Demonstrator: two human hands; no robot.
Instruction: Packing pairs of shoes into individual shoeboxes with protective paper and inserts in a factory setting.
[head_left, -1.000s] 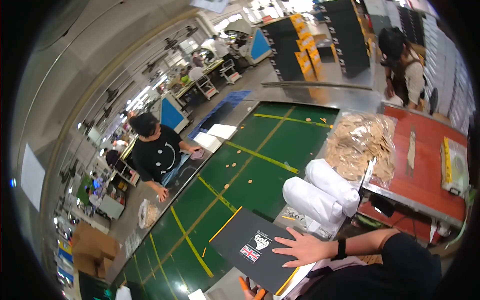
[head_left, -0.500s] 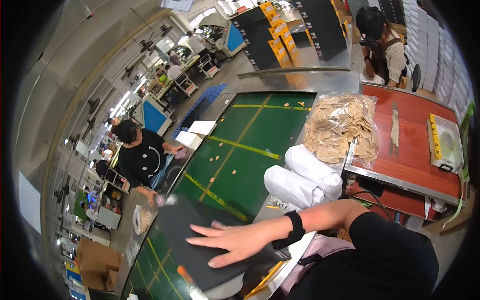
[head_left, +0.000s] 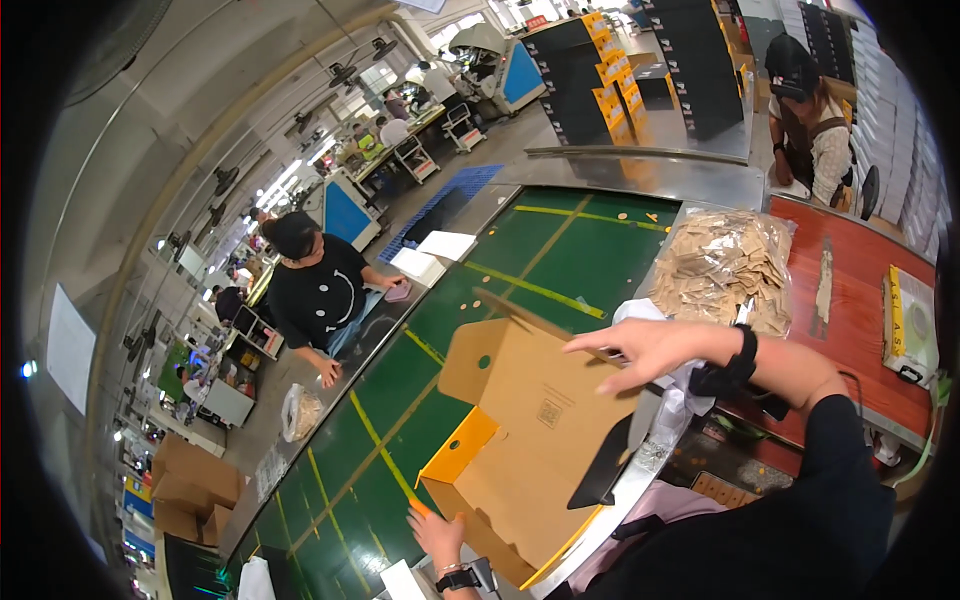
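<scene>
An opened carton [head_left: 530,450] lies in front of me, brown inside, with a yellow-orange side flap and a black outer face at its right. My left hand [head_left: 438,535] is beside its left side, fingers apart, one fingertip covered in orange. Whether it touches the carton I cannot tell. My right hand [head_left: 650,350] is over the carton's far right edge, fingers stretched out and nothing visible in them. Partly hidden behind this hand and wrist is a white wrapped bundle [head_left: 688,388].
The carton rests on a green conveyor belt [head_left: 400,350] with yellow lines. A clear bag of brown paper pieces [head_left: 720,265] sits beyond my right hand, by a red table [head_left: 790,300]. Across the belt stands a co-worker [head_left: 315,285]. Black boxes [head_left: 575,85] are stacked at the back.
The black carton, shut under my flat right hand before, is now open with its brown inside showing. My right hand has moved up and right. My left hand has come into clear view.
</scene>
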